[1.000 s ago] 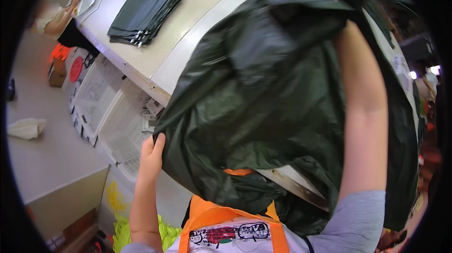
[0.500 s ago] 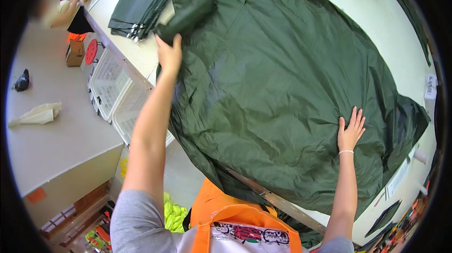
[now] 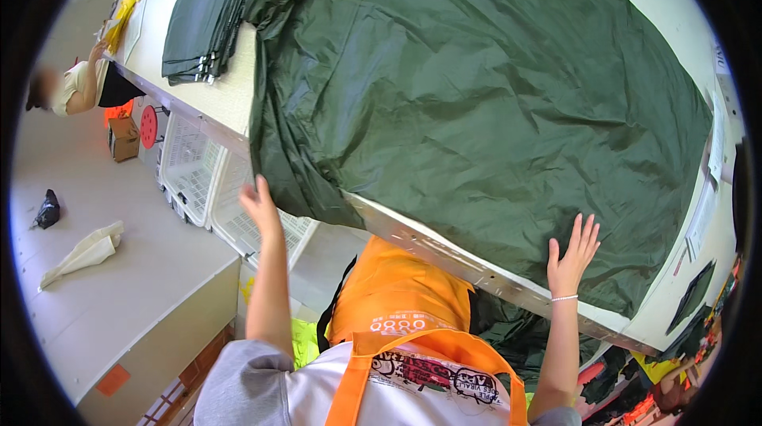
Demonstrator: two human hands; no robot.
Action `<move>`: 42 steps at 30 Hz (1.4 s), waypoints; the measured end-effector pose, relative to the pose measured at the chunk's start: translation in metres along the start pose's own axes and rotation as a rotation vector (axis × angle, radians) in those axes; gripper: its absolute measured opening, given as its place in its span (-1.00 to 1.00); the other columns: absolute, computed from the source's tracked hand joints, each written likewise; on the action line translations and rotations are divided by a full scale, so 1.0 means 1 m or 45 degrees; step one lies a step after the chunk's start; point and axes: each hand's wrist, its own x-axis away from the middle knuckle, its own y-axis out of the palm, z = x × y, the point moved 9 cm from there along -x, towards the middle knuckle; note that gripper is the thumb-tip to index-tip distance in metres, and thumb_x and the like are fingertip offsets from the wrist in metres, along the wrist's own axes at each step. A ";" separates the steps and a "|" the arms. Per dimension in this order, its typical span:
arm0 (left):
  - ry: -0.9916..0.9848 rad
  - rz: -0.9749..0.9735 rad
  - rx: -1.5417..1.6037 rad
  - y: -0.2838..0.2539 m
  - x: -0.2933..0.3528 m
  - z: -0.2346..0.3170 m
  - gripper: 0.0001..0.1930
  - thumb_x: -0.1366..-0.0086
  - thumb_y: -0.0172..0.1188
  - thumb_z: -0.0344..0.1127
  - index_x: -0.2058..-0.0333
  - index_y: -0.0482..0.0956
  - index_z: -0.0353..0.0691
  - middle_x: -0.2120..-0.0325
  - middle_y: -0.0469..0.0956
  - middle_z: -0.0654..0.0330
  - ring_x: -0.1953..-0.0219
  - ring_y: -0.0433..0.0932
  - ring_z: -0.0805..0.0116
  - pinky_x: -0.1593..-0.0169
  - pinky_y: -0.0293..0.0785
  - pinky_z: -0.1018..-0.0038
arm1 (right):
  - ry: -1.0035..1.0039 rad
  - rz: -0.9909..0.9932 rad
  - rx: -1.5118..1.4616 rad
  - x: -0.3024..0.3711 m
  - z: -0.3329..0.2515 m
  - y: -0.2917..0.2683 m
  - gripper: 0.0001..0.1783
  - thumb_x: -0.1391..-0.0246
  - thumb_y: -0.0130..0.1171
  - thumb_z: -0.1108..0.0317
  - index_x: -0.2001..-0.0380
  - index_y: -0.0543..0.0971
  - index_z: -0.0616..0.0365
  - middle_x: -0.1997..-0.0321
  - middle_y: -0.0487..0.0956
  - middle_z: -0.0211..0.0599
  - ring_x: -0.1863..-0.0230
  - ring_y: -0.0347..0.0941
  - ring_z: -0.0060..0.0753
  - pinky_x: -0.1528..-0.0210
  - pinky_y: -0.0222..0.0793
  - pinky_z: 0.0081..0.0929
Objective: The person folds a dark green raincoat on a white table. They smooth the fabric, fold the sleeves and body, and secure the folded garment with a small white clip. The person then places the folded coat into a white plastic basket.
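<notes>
At table edge (image 3: pixel 444 255), right hand (image 3: pixel 571 261) splayed on green fabric (image 3: pixel 476 109), left hand (image 3: pixel 260 204), grip unclear.

We see short grey sleeves (image 3: pixel 250 378) on a white shirt (image 3: pixel 313 394), its chest bearing a black and dark-red print (image 3: pixel 429 374). Over it we find a bright orange apron (image 3: pixel 405 283) with broad straps (image 3: pixel 347 394) and pale markings (image 3: pixel 401 327), and a thin whitish bracelet (image 3: pixel 564 297) circles the right wrist (image 3: pixel 564 290).
</notes>
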 end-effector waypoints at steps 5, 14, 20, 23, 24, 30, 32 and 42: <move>-0.434 -0.556 0.131 0.031 0.057 -0.019 -0.25 -0.30 0.01 0.17 -0.06 0.34 -0.57 -0.09 0.37 -0.01 -0.09 0.34 0.21 -0.17 0.18 0.45 | 0.160 -0.087 -0.106 0.038 -0.011 0.035 -0.27 -0.15 0.03 0.13 -0.35 0.07 -0.06 -0.47 -0.12 -0.22 -0.46 -0.31 0.07 -0.35 -0.32 0.18; 0.697 0.036 -0.434 -0.017 -0.102 0.064 -0.56 -0.19 0.20 -0.30 0.00 0.40 -0.42 0.01 0.43 -0.10 -0.07 0.40 0.04 -0.16 0.25 0.27 | 0.292 -0.128 -0.065 0.063 -0.010 0.032 -0.33 -0.15 0.05 0.12 -0.30 0.15 -0.07 -0.45 -0.05 -0.22 -0.45 -0.24 0.05 -0.34 -0.22 0.18; 1.702 -0.508 -0.656 0.177 -0.034 0.250 -0.50 -0.26 0.09 -0.13 -0.15 0.31 -0.13 -0.19 0.29 0.11 -0.24 0.22 0.13 -0.28 0.09 0.22 | -0.083 0.131 -0.057 -0.010 -0.098 0.008 -0.36 -0.17 0.04 0.16 -0.29 0.17 0.01 -0.43 0.00 -0.20 -0.44 -0.19 0.00 -0.37 -0.27 0.07; 1.745 -0.471 -1.121 0.244 -0.071 0.258 -0.38 -0.28 -0.08 0.19 -0.22 0.24 0.02 -0.27 0.18 0.24 -0.33 0.07 0.30 -0.33 -0.11 0.11 | 0.064 -0.033 0.052 -0.024 -0.099 0.044 -0.29 -0.18 -0.01 0.12 -0.35 0.05 -0.07 -0.47 -0.12 -0.29 -0.46 -0.29 -0.02 -0.37 -0.33 0.11; 1.665 -0.365 -1.102 0.247 -0.100 0.262 -0.36 -0.27 -0.07 0.21 -0.23 0.23 0.03 -0.28 0.17 0.26 -0.33 0.06 0.31 -0.34 -0.13 0.11 | 0.031 0.010 0.067 -0.020 -0.096 0.046 -0.28 -0.18 -0.03 0.09 -0.36 0.03 -0.10 -0.48 -0.15 -0.33 -0.47 -0.34 -0.04 -0.37 -0.38 0.13; 1.596 -0.437 -0.519 0.238 -0.155 0.272 -0.43 -0.21 0.08 0.09 -0.12 0.37 -0.08 -0.18 0.31 0.20 -0.24 0.23 0.24 -0.29 0.01 0.17 | 0.045 0.045 0.059 -0.017 -0.095 0.049 -0.29 -0.18 -0.05 0.07 -0.36 0.04 -0.10 -0.48 -0.15 -0.33 -0.48 -0.36 -0.06 -0.38 -0.44 0.10; 1.684 -0.177 -0.073 0.201 -0.145 0.284 -0.54 -0.21 0.14 -0.06 -0.03 0.44 -0.14 -0.08 0.42 0.15 -0.15 0.34 0.12 -0.20 0.17 0.22 | 0.046 0.045 0.058 -0.014 -0.094 0.048 -0.29 -0.18 -0.05 0.06 -0.35 0.05 -0.09 -0.48 -0.15 -0.33 -0.48 -0.36 -0.07 -0.38 -0.44 0.10; 1.257 -0.507 -0.079 0.142 -0.137 0.230 -0.56 -0.19 0.20 -0.25 -0.04 0.44 -0.22 -0.11 0.38 0.02 -0.17 0.32 0.05 -0.21 0.19 0.20 | 0.048 -0.003 -0.197 -0.015 -0.092 0.045 -0.32 -0.22 -0.09 0.05 -0.35 0.05 -0.06 -0.47 -0.12 -0.28 -0.47 -0.32 -0.07 -0.38 -0.45 0.08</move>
